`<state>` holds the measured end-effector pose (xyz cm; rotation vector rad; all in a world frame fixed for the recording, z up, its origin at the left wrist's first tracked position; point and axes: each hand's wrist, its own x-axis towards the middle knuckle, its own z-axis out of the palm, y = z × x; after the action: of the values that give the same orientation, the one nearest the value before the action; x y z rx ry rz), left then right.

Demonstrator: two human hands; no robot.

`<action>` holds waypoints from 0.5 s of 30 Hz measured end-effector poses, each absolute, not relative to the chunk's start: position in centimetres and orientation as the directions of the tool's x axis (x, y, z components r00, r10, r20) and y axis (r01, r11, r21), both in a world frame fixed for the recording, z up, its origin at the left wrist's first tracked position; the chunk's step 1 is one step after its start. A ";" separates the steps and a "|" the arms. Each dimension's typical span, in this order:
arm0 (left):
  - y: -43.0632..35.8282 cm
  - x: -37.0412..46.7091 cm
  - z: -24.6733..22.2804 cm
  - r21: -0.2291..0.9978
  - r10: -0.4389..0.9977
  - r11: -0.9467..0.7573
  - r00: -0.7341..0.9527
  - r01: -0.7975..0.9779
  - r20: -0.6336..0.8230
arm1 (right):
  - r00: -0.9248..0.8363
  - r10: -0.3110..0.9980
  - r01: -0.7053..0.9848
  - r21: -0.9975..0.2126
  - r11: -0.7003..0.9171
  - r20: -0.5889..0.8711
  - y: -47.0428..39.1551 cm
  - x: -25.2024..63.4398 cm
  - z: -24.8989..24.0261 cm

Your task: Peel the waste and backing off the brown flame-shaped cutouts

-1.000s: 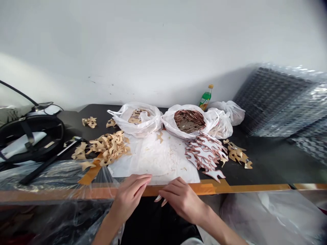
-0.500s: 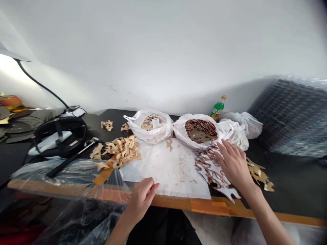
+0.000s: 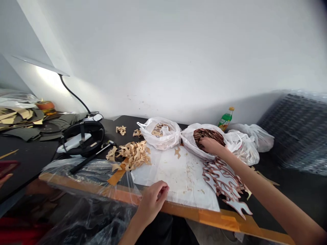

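My right hand point(image 3: 211, 145) reaches into an open white plastic bag point(image 3: 187, 136). Its fingertips are hidden among the packed brown-edged cut pieces point(image 3: 211, 134) inside. Below that forearm lies a pile of flame-shaped pieces point(image 3: 222, 182) with pale faces and reddish-brown edges. My left hand point(image 3: 154, 197) is loosely curled, at the front edge of a white sheet point(image 3: 176, 177), and nothing shows in its fingers. One tan cut piece point(image 3: 177, 152) rests on the sheet, near a second white bag point(image 3: 163, 141) holding tan pieces.
Tan scraps point(image 3: 135, 154) are heaped left of the sheet, beside a black-handled tool point(image 3: 89, 158) and a black headset point(image 3: 84, 136). A green bottle point(image 3: 225, 119) and tied bags point(image 3: 260, 137) stand behind, with a wrapped dark stack point(image 3: 296, 129) at right. Another person's hand point(image 3: 4, 179) shows at far left.
My right hand has left the flame-shaped pile and gone into the bag. My left hand stays curled by the table edge. The view has shifted left.
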<state>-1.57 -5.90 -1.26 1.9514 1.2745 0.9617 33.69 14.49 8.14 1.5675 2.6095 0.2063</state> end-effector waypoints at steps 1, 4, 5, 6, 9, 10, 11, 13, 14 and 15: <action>-5.9 -1.5 -1.2 0.805 0.932 -0.348 0.273 0.480 0.240 | -0.476 0.879 0.865 0.175 0.471 -0.012 14.5 33.7 8.0; -5.4 -1.7 -0.7 0.829 0.929 -0.351 0.273 0.436 0.250 | -0.497 0.868 0.849 0.207 0.486 -0.002 14.5 33.6 7.8; -5.0 -1.9 -0.3 0.832 0.926 -0.359 0.275 0.423 0.260 | -0.501 0.866 0.847 0.210 0.488 0.008 14.5 33.6 7.8; -4.4 -2.1 0.2 0.830 0.921 -0.373 0.274 0.416 0.277 | -0.505 0.863 0.846 0.209 0.490 0.020 14.6 33.6 7.8; -1.1 -3.1 2.3 0.771 0.896 -0.444 0.236 0.456 0.376 | -0.505 0.860 0.854 0.191 0.484 0.078 14.5 33.9 8.1; 0.5 -3.4 3.1 0.734 0.880 -0.472 0.210 0.488 0.426 | -0.498 0.861 0.861 0.180 0.476 0.104 14.3 34.0 8.2; 2.4 -3.8 3.9 0.693 0.866 -0.491 0.204 0.528 0.458 | -0.488 0.863 0.869 0.166 0.466 0.132 14.1 34.1 8.3; 6.6 -4.3 5.2 0.591 0.865 -0.469 0.206 0.656 0.457 | -0.459 0.869 0.888 0.126 0.442 0.183 13.7 34.4 8.4; 8.7 -4.4 5.7 0.570 0.871 -0.445 0.187 0.690 0.454 | -0.441 0.875 0.898 0.099 0.430 0.202 13.5 34.5 8.4; 10.8 -4.5 6.1 0.557 0.877 -0.425 0.173 0.713 0.448 | -0.420 0.881 0.907 0.067 0.416 0.218 13.3 34.6 8.3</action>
<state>-4.52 10.83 6.12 2.2267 1.5415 1.0933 34.64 13.28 8.28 1.7596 2.7658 0.2883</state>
